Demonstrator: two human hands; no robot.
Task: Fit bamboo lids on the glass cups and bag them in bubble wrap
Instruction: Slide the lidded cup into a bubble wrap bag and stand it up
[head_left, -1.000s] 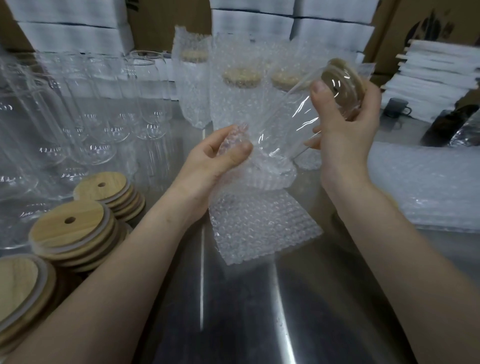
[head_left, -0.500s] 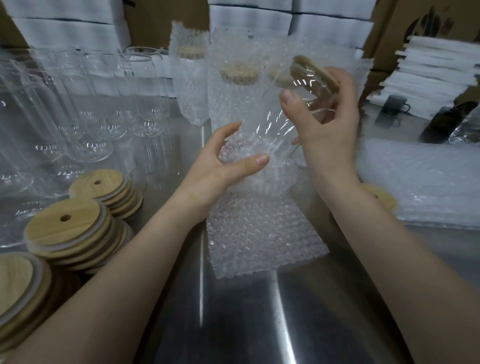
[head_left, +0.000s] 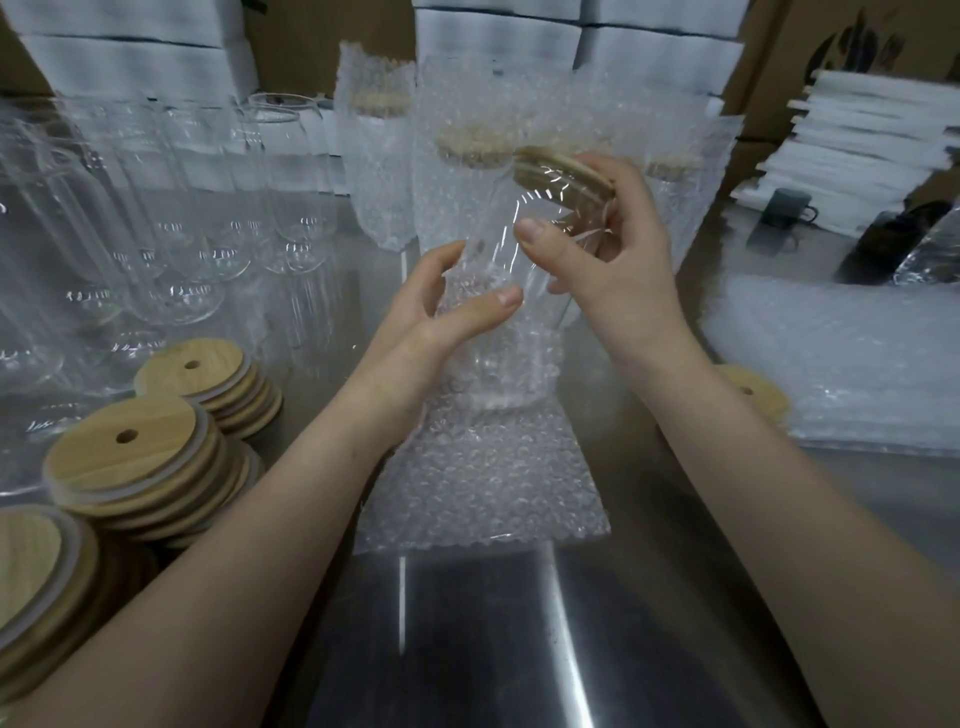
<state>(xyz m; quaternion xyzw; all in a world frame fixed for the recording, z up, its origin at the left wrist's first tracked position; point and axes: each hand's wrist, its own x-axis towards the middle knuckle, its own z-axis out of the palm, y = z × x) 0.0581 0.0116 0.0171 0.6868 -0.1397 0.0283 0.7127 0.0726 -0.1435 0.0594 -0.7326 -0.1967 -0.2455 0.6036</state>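
Slippage risk: right hand (head_left: 618, 275) grips smooth clear glass cup (head_left: 550, 208) below round bamboo lid (head_left: 563, 169), frame centre; left hand (head_left: 441, 322) pinches translucent bubble-wrap bag (head_left: 483, 478) mouth; loosened grip drops cup.

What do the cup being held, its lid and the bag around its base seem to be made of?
The cup: clear glass, glossy; see-through, with sharp highlights. The lid: pale wood, probably bamboo, matte; tan with faint grain. The bag: clear plastic bubble wrap; rows of small bubbles.

Bare left hand (head_left: 436, 322), bare right hand (head_left: 613, 270), short nails (head_left: 530, 228)
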